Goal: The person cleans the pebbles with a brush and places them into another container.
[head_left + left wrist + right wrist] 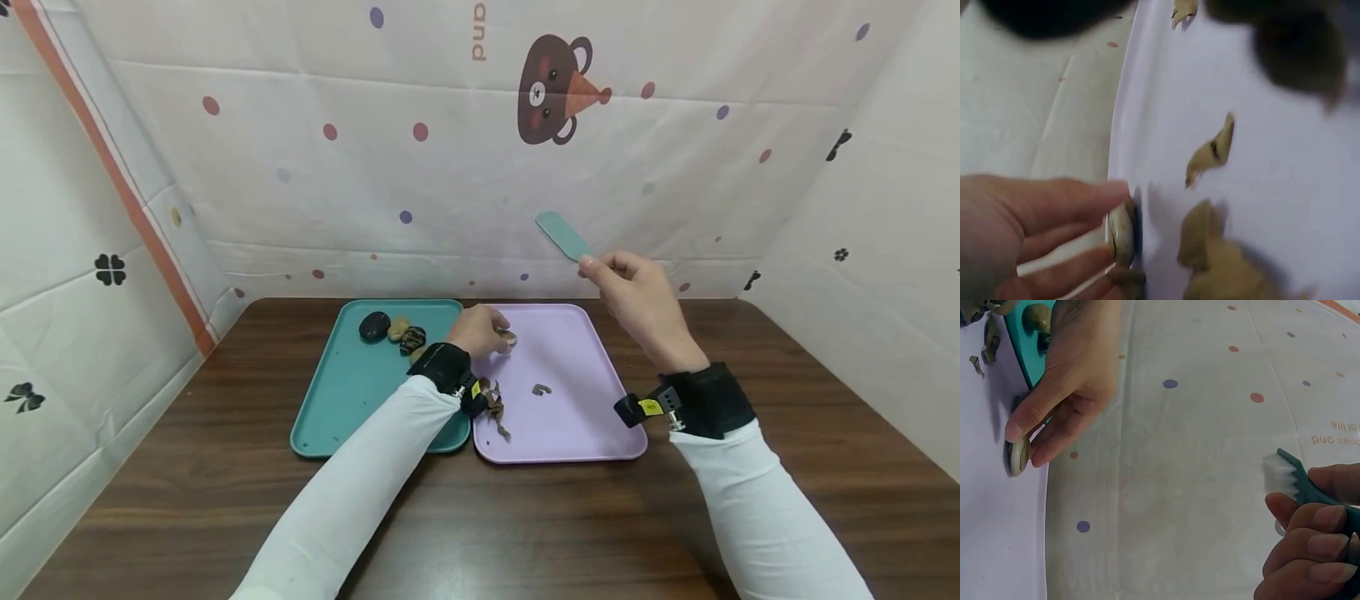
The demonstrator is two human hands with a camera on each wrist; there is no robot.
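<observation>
My left hand (477, 331) pinches a pale, flat pebble (1019, 456) between thumb and fingers at the back left of the lilac tray (570, 429). In the left wrist view the pebble (1122, 234) stands on edge, close to the tray surface. Raised above the back right of that tray, my right hand (637, 300) grips a teal brush (561, 235). White bristles (1280, 475) show on the brush in the right wrist view. Dry brown curled scraps (493, 406) lie along the tray's left side, partly behind my left wrist. A small brown scrap (542, 389) lies near its middle.
A teal tray (330, 417) adjoins the lilac one on the left. On it are a black stone (374, 327), a tan stone (399, 328) and a dark striped stone (412, 340). Both trays stand on a dark wooden table (525, 533) before a dotted cloth backdrop (450, 175).
</observation>
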